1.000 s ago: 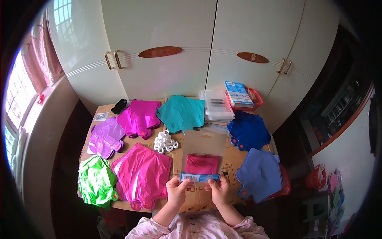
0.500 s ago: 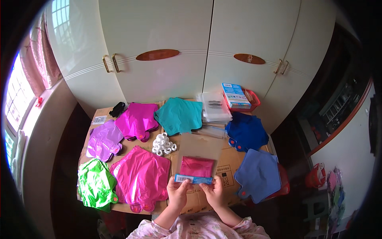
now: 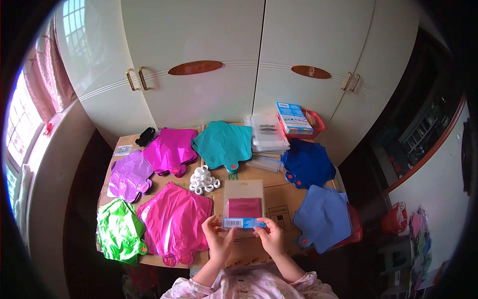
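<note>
A flat clear plastic packet [image 3: 243, 189] holds a folded pink foil piece [image 3: 244, 207], with a blue-and-white barcode card strip along its near edge. My right hand [image 3: 271, 238] pinches the right end of that strip between thumb and fingers. At the strip's left end, my left hand [image 3: 218, 241] has thumb and fingers spread, its thumb beside the lower corner. Left of the packet lies a heap of white rings [image 3: 203, 180]. A stack of shiny pink foil balloons [image 3: 177, 222] lies close by my left hand.
Foil balloon piles surround the cardboard-covered table [image 3: 279, 199]: green [image 3: 119, 231], lilac [image 3: 130, 177], magenta [image 3: 172, 149], teal [image 3: 223, 144], dark blue [image 3: 309, 164] and slate blue [image 3: 323, 217]. Clear bags [image 3: 269, 132] and a red basket [image 3: 318, 124] with blue cards stand at the back, before white cabinets.
The packet has gone from tilted up to lying flatter, lower toward the cardboard. My left hand's fingers have spread off the strip; the right hand still grips it.
</note>
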Motion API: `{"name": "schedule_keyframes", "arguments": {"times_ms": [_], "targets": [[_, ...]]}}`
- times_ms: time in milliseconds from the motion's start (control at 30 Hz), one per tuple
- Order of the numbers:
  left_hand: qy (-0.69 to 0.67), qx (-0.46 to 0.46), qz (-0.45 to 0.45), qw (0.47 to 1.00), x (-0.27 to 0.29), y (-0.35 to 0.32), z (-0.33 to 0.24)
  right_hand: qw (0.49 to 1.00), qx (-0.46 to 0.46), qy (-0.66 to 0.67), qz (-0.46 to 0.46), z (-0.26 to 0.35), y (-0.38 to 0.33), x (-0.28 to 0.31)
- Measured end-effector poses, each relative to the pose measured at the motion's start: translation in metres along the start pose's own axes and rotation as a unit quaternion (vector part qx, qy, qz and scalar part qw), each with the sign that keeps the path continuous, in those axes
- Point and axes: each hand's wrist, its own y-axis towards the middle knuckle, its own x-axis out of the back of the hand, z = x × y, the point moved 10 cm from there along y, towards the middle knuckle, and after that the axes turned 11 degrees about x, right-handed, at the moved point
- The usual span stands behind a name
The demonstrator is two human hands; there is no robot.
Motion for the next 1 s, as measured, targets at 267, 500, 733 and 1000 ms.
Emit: {"name": "schedule_keyframes", "arguments": {"times_ms": [267,500,733,1000], "targets": [[0.427,-0.310,0.200,0.825,-0.056,-0.019,-0.004,0.966,0.038,-0.233,0.107,-0.011,0.012,0.004],[0.467,-0.362,0.180,0.787,-0.063,-0.029,0.000,0.855,0.035,-0.454,0.249,0.020,0.038,-0.011],[0.471,-0.361,0.181,0.784,-0.070,-0.029,-0.002,0.808,0.225,-0.505,0.203,0.015,0.184,0.025],[0.462,-0.322,0.228,0.794,-0.073,-0.019,-0.008,0.740,0.135,-0.609,0.253,-0.048,0.243,0.031]]}}
